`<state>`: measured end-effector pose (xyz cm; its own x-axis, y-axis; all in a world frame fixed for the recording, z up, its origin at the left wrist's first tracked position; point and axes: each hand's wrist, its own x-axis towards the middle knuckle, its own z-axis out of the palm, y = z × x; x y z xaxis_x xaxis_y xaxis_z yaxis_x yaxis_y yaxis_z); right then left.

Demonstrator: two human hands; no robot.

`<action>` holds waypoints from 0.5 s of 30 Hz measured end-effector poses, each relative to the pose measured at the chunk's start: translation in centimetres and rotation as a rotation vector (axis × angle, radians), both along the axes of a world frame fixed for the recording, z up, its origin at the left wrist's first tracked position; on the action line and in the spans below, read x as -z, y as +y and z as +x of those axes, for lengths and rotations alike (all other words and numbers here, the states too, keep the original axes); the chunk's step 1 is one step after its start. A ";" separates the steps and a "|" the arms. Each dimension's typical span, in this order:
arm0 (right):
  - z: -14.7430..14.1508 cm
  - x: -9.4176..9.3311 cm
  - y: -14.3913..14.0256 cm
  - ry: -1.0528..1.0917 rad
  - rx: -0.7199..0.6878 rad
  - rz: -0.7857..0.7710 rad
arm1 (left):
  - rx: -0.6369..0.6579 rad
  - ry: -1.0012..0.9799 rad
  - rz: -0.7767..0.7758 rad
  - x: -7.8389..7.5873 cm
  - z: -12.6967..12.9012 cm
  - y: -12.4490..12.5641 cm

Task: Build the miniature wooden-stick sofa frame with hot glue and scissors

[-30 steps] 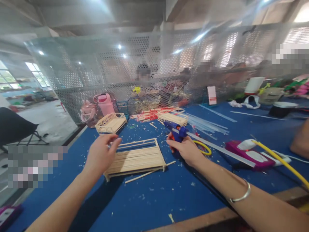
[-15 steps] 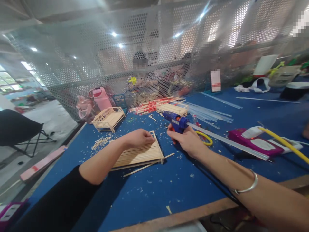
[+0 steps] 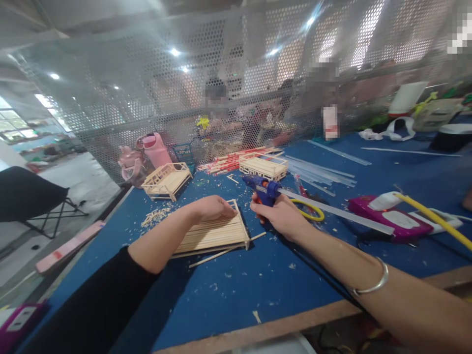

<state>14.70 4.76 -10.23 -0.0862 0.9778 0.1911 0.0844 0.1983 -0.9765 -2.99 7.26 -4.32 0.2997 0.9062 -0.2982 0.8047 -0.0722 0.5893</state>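
Note:
My right hand (image 3: 280, 216) is wrapped round a blue hot glue gun (image 3: 266, 189), whose nozzle points left. A long clear glue stick (image 3: 335, 211) juts out of its back end. On the blue table, a flat panel of pale wooden sticks (image 3: 210, 233) lies before me. My left hand (image 3: 214, 208) rests over the far part of this panel, fingers pressed together by its far right corner; what they pinch is hidden. A loose wooden stick (image 3: 210, 258) lies along the panel's near edge.
Small stick-built furniture (image 3: 167, 182) stands back left, another stick-built piece (image 3: 263, 166) at the back. Behind are red-wrapped stick bundles (image 3: 230, 161) and clear glue sticks (image 3: 317, 172). A purple power strip (image 3: 391, 216) with a yellow cord lies right. A perforated screen (image 3: 155, 88) closes off the back; people sit beyond it.
My right hand has drawn the glue gun slightly left and down. My left hand has shifted very little over the panel.

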 end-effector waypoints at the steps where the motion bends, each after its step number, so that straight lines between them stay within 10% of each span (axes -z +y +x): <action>1: 0.0 -0.1 0.0 0.003 0.002 -0.013 | -0.008 0.025 0.020 -0.5 0.0 -0.3; 6: 0.3 -0.9 -0.4 0.051 -0.015 -0.061 | -0.158 0.141 0.421 -3.1 -3.4 -2.7; 9: 0.6 -0.9 -0.4 0.022 -0.037 -0.040 | -0.514 0.202 0.623 -2.6 -7.6 -4.2; 11: 0.7 -0.6 -0.3 -0.032 -0.066 -0.017 | -0.714 0.217 0.470 -1.2 -10.1 -4.9; 15: 0.8 -0.6 -0.4 -0.149 -0.054 0.014 | -0.705 -0.143 0.136 1.6 -12.0 -5.6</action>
<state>15.52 4.37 -9.67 -0.1673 0.9682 0.1861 0.2167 0.2202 -0.9511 -14.97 1.62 -5.96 -0.3412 0.9243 -0.1712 0.6024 0.3548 0.7150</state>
